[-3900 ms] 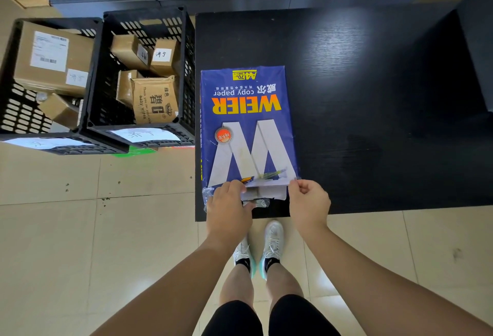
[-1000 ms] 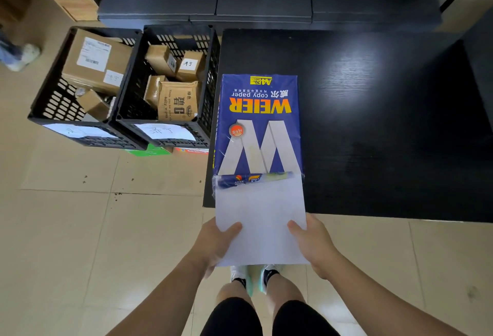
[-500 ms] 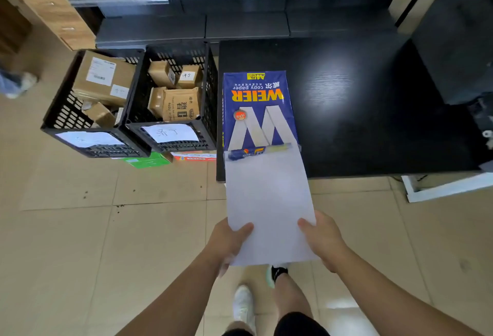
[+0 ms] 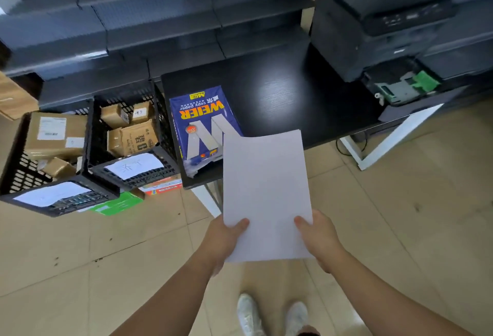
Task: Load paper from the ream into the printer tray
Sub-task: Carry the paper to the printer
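A white stack of paper (image 4: 265, 191) hangs in the air in front of me, clear of the ream. My left hand (image 4: 222, 239) grips its near left corner and my right hand (image 4: 318, 237) grips its near right corner. The blue ream (image 4: 202, 124), its near end torn open, lies on the left front part of the black table (image 4: 288, 95). A black printer (image 4: 373, 18) stands at the table's far right. Its pulled-out tray (image 4: 400, 84) with green guides sticks out in front of it.
Two black crates (image 4: 98, 148) with cardboard parcels stand left of the table, over green and red boxes on the tiled floor. Dark shelving runs along the back. The table's white leg frame (image 4: 386, 140) reaches the floor at right. My white shoes show below.
The paper stack has come fully out of the ream and moved right with both hands. My view has stepped back and turned right, bringing the printer and its tray into sight.
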Motion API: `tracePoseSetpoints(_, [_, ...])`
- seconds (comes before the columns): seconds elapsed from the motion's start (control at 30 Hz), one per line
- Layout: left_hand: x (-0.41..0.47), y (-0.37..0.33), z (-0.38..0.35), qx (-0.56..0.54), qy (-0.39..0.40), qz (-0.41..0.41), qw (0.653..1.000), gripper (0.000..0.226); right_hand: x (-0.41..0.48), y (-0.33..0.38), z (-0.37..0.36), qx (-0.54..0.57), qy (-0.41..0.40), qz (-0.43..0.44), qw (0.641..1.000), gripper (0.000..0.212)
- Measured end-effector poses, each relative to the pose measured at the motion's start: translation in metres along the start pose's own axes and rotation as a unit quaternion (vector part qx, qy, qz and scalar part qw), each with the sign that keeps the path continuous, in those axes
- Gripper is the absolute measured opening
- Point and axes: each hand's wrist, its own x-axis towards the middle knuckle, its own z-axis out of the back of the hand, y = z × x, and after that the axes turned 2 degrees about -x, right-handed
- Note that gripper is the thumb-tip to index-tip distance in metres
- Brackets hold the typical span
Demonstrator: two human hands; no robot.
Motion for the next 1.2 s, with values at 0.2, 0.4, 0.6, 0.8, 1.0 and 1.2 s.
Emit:
tracePoseSetpoints(0.2, [-0.017, -0.046, -0.094, 0.081, 0.099, -0.056, 0.99, 0.022, -0.028, -0.013, 0.095, 0.103, -0.105, 0.0, 0.989, 0.012])
tracePoseSetpoints(0.4, [-0.05, -0.078, -0.217, 0.173, 0.209, -0.117, 0.955, 0.023, -0.07, -0.042, 0.205, 0.204, -0.214, 0.011, 0.955, 0.009])
tracePoseSetpoints(0.6, [-0.093, -0.088, -0.325, 0.236, 0.294, -0.173, 0.91, 0.013, -0.112, -0.078, 0.294, 0.217, -0.335, -0.011, 0.917, 0.011])
tracePoseSetpoints(0.8, [-0.121, -0.089, -0.392, 0.29, 0.38, -0.21, 0.853, 0.023, -0.146, -0.105, 0.336, 0.245, -0.404, -0.05, 0.88, 0.011])
tracePoseSetpoints(1.0, [-0.118, -0.097, -0.425, 0.318, 0.446, -0.202, 0.812, 0.021, -0.155, -0.111, 0.344, 0.27, -0.461, -0.073, 0.842, 0.008])
tracePoseSetpoints(1.2, [-0.103, -0.111, -0.454, 0.346, 0.457, -0.196, 0.795, 0.013, -0.146, -0.105, 0.35, 0.313, -0.479, -0.073, 0.817, 0.006])
